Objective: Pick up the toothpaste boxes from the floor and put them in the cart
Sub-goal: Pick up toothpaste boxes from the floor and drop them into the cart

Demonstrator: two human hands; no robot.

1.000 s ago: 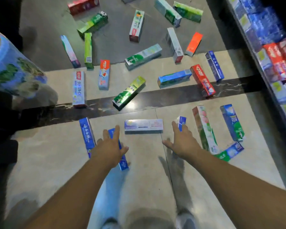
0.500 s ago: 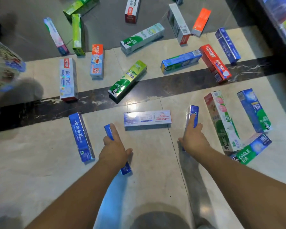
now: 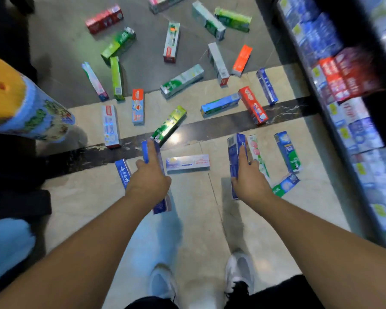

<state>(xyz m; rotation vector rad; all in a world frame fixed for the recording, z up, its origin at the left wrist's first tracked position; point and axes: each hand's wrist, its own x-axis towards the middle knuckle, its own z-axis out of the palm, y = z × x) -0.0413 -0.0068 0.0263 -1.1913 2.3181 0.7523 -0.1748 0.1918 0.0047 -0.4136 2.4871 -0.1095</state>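
Several toothpaste boxes lie scattered over the floor. My left hand [image 3: 151, 178] grips a long blue box [image 3: 145, 150], lifted off the tiles, its far end sticking out past my fingers. My right hand [image 3: 246, 178] grips another blue box [image 3: 234, 152], also raised and held lengthwise. Between my hands a white and blue box [image 3: 187, 162] lies flat on the floor. A blue box [image 3: 122, 171] lies just left of my left hand. A white box with green and pink print [image 3: 255, 152] lies right of my right hand. No cart is in view.
A shelf [image 3: 352, 90] stocked with boxed goods runs along the right side. A large yellow and blue package [image 3: 25, 108] juts in at the left. A dark marble strip [image 3: 210, 128] crosses the floor. My white shoes [image 3: 239, 270] stand below my arms.
Both hands closed on their blue boxes and lifted them off the floor. The view has pulled back and up, showing more boxes and the shelf.
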